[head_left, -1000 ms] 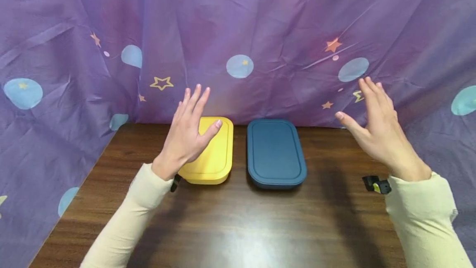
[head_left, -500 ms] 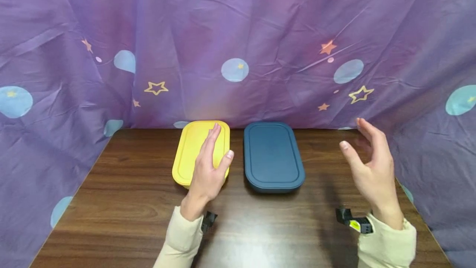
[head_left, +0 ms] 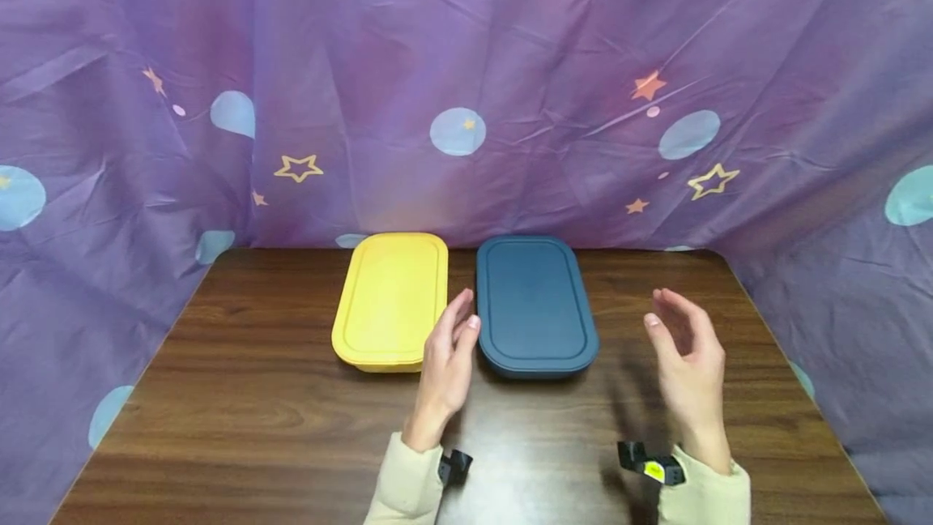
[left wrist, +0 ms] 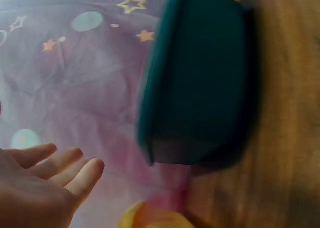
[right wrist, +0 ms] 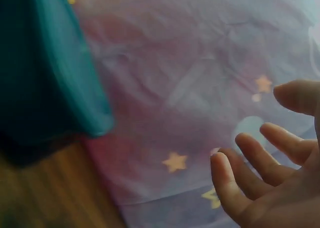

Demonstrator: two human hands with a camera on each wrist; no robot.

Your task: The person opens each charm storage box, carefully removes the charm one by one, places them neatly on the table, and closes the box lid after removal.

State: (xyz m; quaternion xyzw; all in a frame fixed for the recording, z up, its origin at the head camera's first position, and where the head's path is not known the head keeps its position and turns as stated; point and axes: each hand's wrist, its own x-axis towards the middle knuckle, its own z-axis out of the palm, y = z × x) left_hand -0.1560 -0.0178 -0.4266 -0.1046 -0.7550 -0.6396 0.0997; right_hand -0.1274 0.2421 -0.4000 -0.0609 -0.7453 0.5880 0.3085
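Two lidded rectangular boxes stand side by side at the back of the table: a yellow lunch box [head_left: 394, 298] on the left and a dark blue lunch box [head_left: 537, 302] on the right. My left hand [head_left: 446, 367] is at the gap between them, fingers extended, overlapping the yellow box's front right corner in the head view. To the right of the blue box is my right hand [head_left: 692, 363], apart from it, with fingers loosely bent and nothing in them. The left wrist view shows the blue box's side [left wrist: 200, 83] beyond my spread fingers [left wrist: 85, 180]. Both lids are on.
The brown wooden table [head_left: 240, 403] ends at a purple curtain [head_left: 379, 63] printed with stars and circles, which hangs behind and along both sides. A black wrist mount shows on each cuff, the right one [head_left: 651, 464] with a yellow-green patch.
My left hand has moved right and lower, off the yellow box toward the gap. The right hand has come down and left, closer to the blue box. Neither box has moved on the table.
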